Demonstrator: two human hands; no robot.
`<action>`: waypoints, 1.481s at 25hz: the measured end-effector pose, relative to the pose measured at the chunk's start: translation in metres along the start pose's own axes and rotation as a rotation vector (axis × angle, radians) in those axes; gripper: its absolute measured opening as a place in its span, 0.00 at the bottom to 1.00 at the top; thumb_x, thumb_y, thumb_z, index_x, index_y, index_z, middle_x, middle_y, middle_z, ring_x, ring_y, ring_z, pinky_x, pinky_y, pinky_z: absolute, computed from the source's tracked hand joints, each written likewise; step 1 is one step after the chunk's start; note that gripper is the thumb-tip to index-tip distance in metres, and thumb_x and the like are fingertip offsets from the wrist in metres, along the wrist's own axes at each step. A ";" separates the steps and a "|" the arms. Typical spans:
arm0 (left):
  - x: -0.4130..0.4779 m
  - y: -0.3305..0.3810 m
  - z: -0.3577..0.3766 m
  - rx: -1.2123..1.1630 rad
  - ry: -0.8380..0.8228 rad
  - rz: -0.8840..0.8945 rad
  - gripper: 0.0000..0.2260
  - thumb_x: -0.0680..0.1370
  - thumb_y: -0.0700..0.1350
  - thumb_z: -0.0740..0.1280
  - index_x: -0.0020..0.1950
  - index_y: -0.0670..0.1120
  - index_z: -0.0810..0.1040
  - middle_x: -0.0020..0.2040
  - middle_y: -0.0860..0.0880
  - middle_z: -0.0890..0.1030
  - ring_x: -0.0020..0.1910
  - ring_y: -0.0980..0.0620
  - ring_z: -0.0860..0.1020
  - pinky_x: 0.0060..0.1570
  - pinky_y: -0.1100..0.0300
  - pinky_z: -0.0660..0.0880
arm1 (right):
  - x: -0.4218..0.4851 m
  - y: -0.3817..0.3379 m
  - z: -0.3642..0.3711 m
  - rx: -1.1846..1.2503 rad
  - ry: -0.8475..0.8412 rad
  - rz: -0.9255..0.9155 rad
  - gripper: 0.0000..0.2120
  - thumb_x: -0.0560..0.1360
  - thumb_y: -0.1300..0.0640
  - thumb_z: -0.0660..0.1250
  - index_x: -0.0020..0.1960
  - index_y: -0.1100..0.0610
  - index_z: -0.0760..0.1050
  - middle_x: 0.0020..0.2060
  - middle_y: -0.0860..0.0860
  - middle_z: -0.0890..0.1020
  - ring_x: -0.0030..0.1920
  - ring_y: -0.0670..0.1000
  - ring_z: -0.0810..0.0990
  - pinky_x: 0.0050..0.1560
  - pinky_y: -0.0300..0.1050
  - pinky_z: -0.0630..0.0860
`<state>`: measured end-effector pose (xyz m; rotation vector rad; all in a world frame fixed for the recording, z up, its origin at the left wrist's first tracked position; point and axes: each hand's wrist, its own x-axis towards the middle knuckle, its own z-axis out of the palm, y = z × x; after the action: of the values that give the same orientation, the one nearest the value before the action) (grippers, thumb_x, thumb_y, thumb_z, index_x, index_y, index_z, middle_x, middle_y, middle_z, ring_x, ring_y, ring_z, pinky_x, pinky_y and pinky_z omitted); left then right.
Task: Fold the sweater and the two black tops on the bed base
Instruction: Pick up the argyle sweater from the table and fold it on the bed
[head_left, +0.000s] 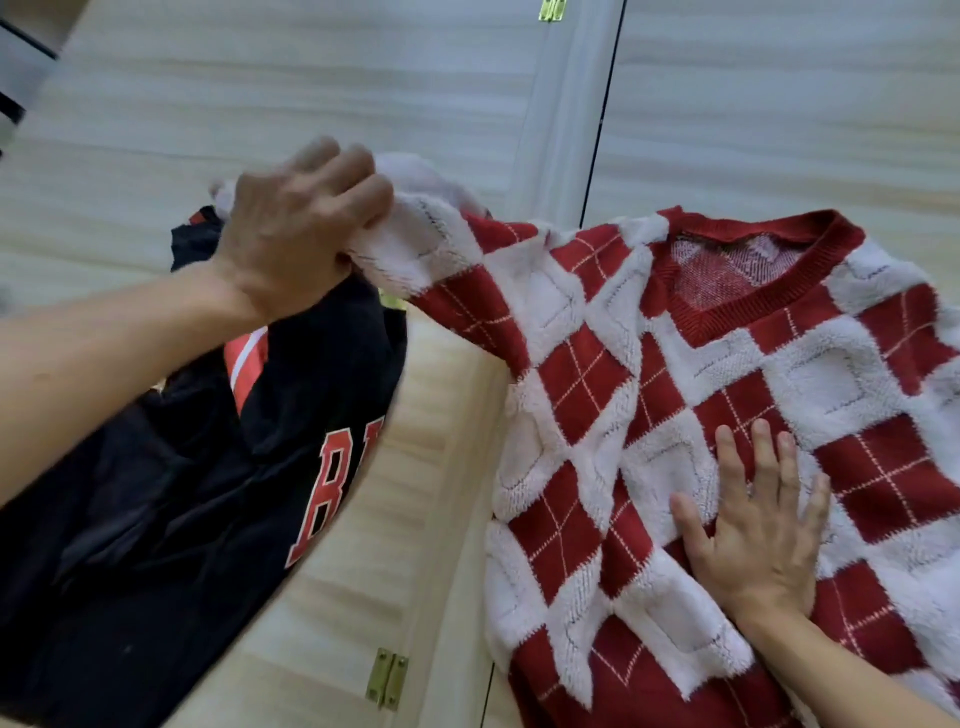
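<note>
A red-and-white diamond-pattern sweater (701, 395) lies spread on the pale wooden bed base (311, 104), neckline up at the right. My left hand (296, 234) grips the end of its white sleeve and holds it raised at the upper left. My right hand (753, 525) presses flat, fingers straight, on the sweater's body. A black top with red letters (182, 493) lies crumpled at the left, partly under my left forearm. A second black top cannot be told apart from it.
Brass hinges (387, 678) join the wooden panels of the base at the bottom centre, and another hinge (551, 9) sits at the top. A dark gap (602, 114) runs between panels above the sweater.
</note>
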<state>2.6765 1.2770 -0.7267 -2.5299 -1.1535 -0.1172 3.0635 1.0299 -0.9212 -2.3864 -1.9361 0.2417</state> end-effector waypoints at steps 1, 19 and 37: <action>-0.010 -0.004 0.012 0.060 -0.060 0.032 0.11 0.67 0.32 0.65 0.48 0.41 0.73 0.47 0.40 0.77 0.46 0.38 0.74 0.27 0.48 0.68 | 0.001 0.000 0.000 0.000 0.004 -0.001 0.39 0.77 0.33 0.48 0.82 0.53 0.54 0.82 0.56 0.51 0.82 0.58 0.48 0.78 0.69 0.45; -0.157 0.324 0.047 -0.621 -0.438 -0.251 0.34 0.83 0.64 0.50 0.83 0.46 0.53 0.84 0.47 0.53 0.83 0.51 0.49 0.79 0.46 0.52 | 0.001 0.000 0.000 0.004 -0.048 -0.015 0.38 0.79 0.32 0.46 0.83 0.50 0.46 0.83 0.55 0.47 0.82 0.56 0.42 0.79 0.65 0.40; -0.201 0.307 -0.012 -0.678 -0.341 -0.236 0.23 0.64 0.29 0.63 0.57 0.44 0.74 0.50 0.44 0.80 0.48 0.41 0.79 0.37 0.49 0.80 | -0.206 0.135 -0.046 0.218 -0.174 -0.210 0.39 0.57 0.60 0.81 0.64 0.60 0.68 0.67 0.60 0.69 0.68 0.63 0.71 0.68 0.59 0.71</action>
<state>2.7722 0.9440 -0.8474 -3.0601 -1.7942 -0.1617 3.1600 0.8025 -0.8779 -2.0699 -2.0892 0.6300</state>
